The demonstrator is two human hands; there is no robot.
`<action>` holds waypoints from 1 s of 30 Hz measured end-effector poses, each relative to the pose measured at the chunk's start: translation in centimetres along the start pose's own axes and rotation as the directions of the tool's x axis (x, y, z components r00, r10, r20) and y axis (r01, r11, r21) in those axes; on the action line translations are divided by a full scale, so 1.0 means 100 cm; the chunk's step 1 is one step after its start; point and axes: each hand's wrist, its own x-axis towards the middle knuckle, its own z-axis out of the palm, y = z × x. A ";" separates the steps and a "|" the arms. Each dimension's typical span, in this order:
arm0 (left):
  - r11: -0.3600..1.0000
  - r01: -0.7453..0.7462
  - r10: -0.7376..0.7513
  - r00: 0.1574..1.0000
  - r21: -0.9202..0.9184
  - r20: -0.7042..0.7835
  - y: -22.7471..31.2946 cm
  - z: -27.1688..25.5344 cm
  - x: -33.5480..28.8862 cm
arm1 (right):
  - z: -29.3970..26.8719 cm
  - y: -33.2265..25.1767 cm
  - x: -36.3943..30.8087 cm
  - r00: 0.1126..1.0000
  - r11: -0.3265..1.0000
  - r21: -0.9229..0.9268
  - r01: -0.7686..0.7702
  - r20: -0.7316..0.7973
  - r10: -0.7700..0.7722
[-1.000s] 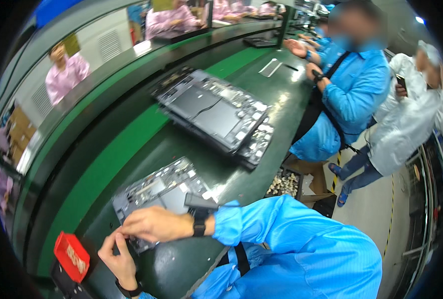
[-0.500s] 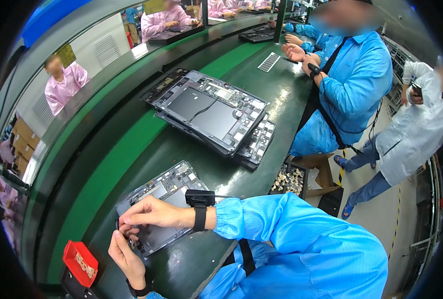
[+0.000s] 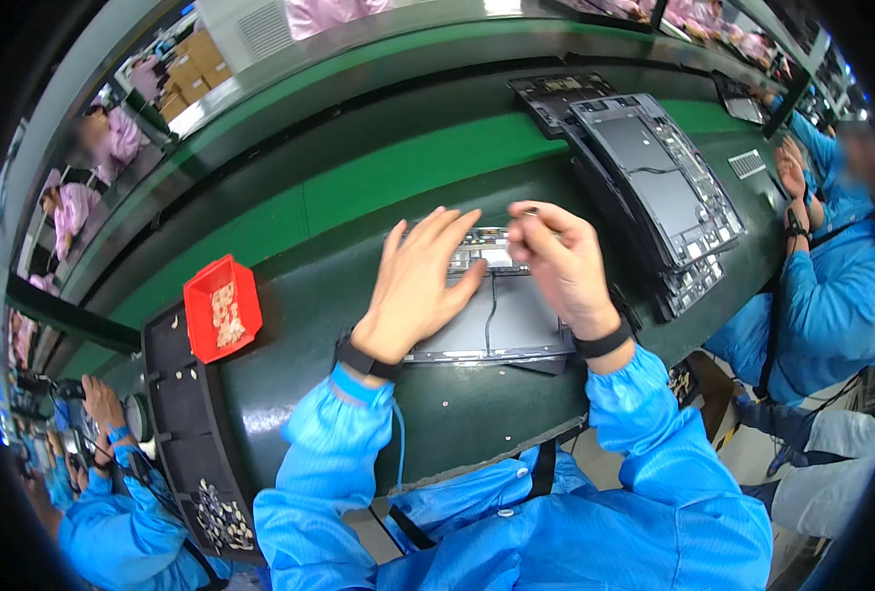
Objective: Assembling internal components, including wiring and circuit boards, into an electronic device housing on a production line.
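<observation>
An opened laptop base (image 3: 526, 320) lies on the green bench in front of me, with its circuit board along the far side and a black cable across its dark battery area. Over its left part my left hand (image 3: 408, 286) is spread, fingers stretched out and holding nothing. At the far right part of the base, my right hand (image 3: 568, 271) is raised with thumb and forefinger pinched on a small dark piece (image 3: 530, 212). The kind of piece is too small to make out. My hands hide parts of the board.
To the left sits a red bin (image 3: 251, 286) holding small pale pieces, beside a black compartment tray (image 3: 183, 402) with small parts. A stack of opened laptop bases (image 3: 644, 148) stands at the right, near a white label sheet (image 3: 748, 164). Co-workers in blue sit at both sides.
My view has swung left. My hands, earlier close together at the laptop's near-left corner, are now apart over it: the left flat and spread, the right lifted with a small dark piece.
</observation>
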 end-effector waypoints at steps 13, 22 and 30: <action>0.974 0.216 -0.162 0.868 -0.064 0.469 0.023 -0.034 -0.064 | -0.014 -0.048 -0.122 0.912 0.822 -0.444 -0.358 -0.354 0.206; 0.997 -0.080 0.075 0.973 0.017 0.219 0.054 0.001 -0.057 | -0.003 -0.043 -0.086 0.920 0.715 -0.592 -0.372 -0.338 0.199; 0.998 -0.039 0.046 0.991 -0.057 0.129 0.054 0.005 -0.060 | -0.017 -0.033 -0.061 0.938 0.772 -0.538 -0.339 -0.258 0.232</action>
